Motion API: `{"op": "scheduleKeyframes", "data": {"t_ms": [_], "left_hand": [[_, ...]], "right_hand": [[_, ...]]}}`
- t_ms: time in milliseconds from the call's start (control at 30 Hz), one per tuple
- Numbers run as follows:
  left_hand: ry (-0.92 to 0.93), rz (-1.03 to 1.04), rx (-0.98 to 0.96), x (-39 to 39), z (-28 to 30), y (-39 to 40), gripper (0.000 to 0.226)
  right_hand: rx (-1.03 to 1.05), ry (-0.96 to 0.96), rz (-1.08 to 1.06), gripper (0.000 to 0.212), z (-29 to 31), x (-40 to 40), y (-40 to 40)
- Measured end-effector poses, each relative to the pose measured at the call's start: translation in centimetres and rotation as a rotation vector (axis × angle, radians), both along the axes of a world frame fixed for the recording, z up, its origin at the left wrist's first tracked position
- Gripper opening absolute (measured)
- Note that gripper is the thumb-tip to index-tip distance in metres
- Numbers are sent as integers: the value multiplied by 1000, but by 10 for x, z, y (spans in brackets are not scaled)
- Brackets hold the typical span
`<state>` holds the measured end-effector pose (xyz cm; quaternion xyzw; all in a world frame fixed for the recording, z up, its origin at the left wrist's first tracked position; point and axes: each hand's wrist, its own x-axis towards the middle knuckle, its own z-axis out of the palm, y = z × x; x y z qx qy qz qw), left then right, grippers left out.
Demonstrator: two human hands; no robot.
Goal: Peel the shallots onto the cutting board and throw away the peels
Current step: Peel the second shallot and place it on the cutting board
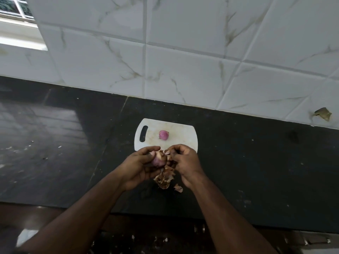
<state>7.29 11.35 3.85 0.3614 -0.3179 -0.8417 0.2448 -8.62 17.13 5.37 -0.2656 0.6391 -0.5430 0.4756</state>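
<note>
A small white cutting board point(180, 130) with a handle slot lies on the dark counter, and one peeled pink shallot point(163, 134) rests on it. Just in front of the board, my left hand point(140, 166) grips a partly peeled shallot point(159, 158) whose purple flesh shows. My right hand point(185, 162) pinches a strip of dry brown skin point(169, 154) at the shallot's top. Beneath both hands, a pile of brown peels point(165, 179) lies on the counter, with one loose piece point(178, 188) to its right.
The black stone counter point(256, 162) runs left to right, with small specks scattered on it. A white tiled wall point(183, 61) rises right behind the board. A brown chip point(323, 113) marks the tile at the far right. Peel bits lie on the floor point(165, 240) below the counter edge.
</note>
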Motion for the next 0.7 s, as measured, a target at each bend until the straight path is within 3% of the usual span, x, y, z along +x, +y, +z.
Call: {"op": "scheduleKeyframes", "data": {"t_ms": [100,200,367,633,700], "left_hand": [[5,4,12,2,-1,0,29],[39,-20,6,5,-1,1,33],[59,-21,-46,7,-4,-1,50],[50,-68,-105,13,-13,-8,57],[91,-97,-110,14,-15,-8,56]], "right_hand": [[-52,-74,-59,16,4,-2,1],[-99,-16,-44,10,8,-4,3],[-43,177,110,25,0,-8,9],[-101,468,209,31,3,7,7],[-132,538,211,24,-1,11,7]]}}
